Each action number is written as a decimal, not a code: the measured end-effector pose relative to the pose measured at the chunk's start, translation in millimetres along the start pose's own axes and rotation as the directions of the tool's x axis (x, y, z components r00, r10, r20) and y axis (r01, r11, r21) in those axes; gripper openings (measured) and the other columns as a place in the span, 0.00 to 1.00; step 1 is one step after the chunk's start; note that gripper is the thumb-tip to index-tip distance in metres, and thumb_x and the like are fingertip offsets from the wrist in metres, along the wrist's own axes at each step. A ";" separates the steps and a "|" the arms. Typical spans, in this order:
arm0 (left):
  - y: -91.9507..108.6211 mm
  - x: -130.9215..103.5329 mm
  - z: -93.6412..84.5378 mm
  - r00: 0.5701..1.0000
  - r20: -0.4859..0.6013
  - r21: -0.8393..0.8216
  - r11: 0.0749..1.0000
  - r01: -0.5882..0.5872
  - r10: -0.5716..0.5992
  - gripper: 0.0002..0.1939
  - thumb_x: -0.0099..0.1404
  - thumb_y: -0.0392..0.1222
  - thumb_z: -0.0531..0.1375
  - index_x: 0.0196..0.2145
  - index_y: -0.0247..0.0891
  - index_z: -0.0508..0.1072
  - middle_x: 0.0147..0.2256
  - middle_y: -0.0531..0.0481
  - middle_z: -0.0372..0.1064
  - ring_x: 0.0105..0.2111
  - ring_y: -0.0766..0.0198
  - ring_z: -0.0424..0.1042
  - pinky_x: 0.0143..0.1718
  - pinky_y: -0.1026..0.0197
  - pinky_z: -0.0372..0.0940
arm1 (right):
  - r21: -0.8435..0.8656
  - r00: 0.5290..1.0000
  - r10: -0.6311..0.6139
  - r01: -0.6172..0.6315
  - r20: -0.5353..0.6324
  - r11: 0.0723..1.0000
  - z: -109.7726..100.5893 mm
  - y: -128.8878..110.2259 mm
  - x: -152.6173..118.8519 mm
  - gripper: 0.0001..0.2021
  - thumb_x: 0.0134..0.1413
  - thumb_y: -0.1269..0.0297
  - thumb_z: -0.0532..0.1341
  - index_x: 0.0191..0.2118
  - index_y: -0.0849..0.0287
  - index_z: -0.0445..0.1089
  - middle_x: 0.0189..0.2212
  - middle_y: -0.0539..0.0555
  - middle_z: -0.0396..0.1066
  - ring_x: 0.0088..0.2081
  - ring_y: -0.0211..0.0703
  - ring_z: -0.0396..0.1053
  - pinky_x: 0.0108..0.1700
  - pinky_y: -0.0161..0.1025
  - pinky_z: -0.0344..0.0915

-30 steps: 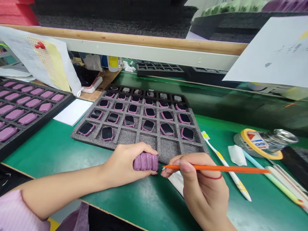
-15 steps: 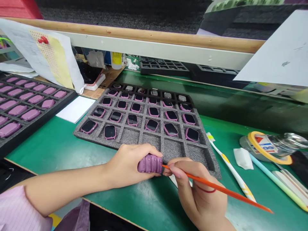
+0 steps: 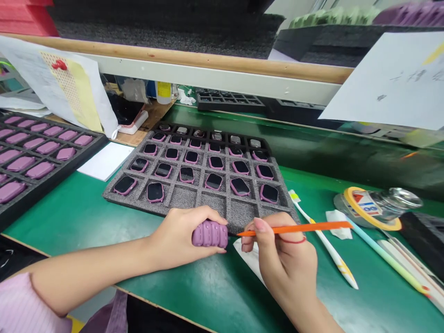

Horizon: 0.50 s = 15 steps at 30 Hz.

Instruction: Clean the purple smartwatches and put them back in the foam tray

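My left hand (image 3: 187,233) is wrapped round a row of purple watch cases (image 3: 210,234) pressed side by side, just in front of the grey foam tray (image 3: 166,204). Watch cases with dark screens (image 3: 155,191) fill most of that tray's compartments; several near compartments hold nothing. An orange pointed stick (image 3: 298,228) is pinched in my right hand (image 3: 280,245), its tip a little right of the purple cases and apart from them. Under my right hand lies a white sheet (image 3: 250,256), partly hidden.
On the left stands a black tray (image 3: 79,156) of purple cases beside white paper (image 3: 105,161). To the right lie a toothbrush (image 3: 324,243), a glass bottle with a tape ring (image 3: 373,208) and a blue-green pen-like tool (image 3: 388,254). A shelf edge (image 3: 208,62) crosses above.
The orange stick's tip has moved off the purple cases, and its back end has swung up to nearly level. The camera view has shifted slightly. My left hand still holds the cases.
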<state>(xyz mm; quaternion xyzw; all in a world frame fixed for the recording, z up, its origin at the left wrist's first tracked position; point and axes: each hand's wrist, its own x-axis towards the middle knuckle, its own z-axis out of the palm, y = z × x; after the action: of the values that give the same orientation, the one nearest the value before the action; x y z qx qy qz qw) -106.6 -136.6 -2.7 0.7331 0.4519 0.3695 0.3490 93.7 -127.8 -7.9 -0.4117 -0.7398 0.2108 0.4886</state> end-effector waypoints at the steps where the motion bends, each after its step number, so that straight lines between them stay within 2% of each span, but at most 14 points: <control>1: 0.2 0.0 0.0 1.000 0.004 -0.005 1.000 0.000 0.000 0.20 0.55 0.40 0.72 0.44 0.40 0.74 0.43 0.52 0.79 0.43 0.61 0.79 0.46 0.62 0.71 | 0.045 1.000 0.002 -0.002 -0.014 0.999 0.0 -0.2 -0.6 0.09 0.67 0.69 0.55 0.32 0.56 0.65 0.21 0.45 0.69 0.22 0.31 0.71 0.28 0.28 0.68; 6: 0.2 -0.9 0.0 0.999 0.015 -0.021 0.999 0.029 -0.028 0.19 0.55 0.38 0.71 0.44 0.39 0.74 0.43 0.51 0.79 0.43 0.60 0.79 0.45 0.62 0.71 | 0.188 0.997 -0.077 0.073 0.015 0.980 2.5 -3.6 -3.9 0.07 0.66 0.72 0.56 0.36 0.55 0.68 0.26 0.47 0.71 0.28 0.35 0.74 0.32 0.32 0.72; 10: 0.2 -0.4 -0.7 0.999 0.030 -0.035 0.999 0.029 -0.028 0.19 0.55 0.38 0.71 0.45 0.38 0.74 0.44 0.50 0.79 0.42 0.60 0.79 0.45 0.62 0.70 | 0.162 0.988 -0.151 0.145 0.027 0.976 4.3 -3.8 -3.3 0.08 0.64 0.76 0.56 0.37 0.55 0.68 0.27 0.48 0.71 0.29 0.36 0.73 0.33 0.33 0.72; 15: 0.7 0.8 -0.3 0.999 0.032 -0.032 0.999 0.015 -0.014 0.18 0.56 0.40 0.71 0.44 0.38 0.74 0.43 0.50 0.79 0.42 0.59 0.79 0.44 0.62 0.70 | 0.100 0.974 -0.219 0.213 0.051 0.972 2.9 -6.4 -0.4 0.06 0.63 0.74 0.57 0.37 0.56 0.67 0.27 0.49 0.72 0.28 0.36 0.73 0.32 0.32 0.71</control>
<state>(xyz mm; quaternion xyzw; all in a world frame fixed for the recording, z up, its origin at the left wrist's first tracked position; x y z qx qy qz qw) -106.3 -136.1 -1.7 0.7299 0.4455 0.3624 0.3707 88.6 -131.5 -4.8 -0.2989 -0.7843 0.2035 0.5041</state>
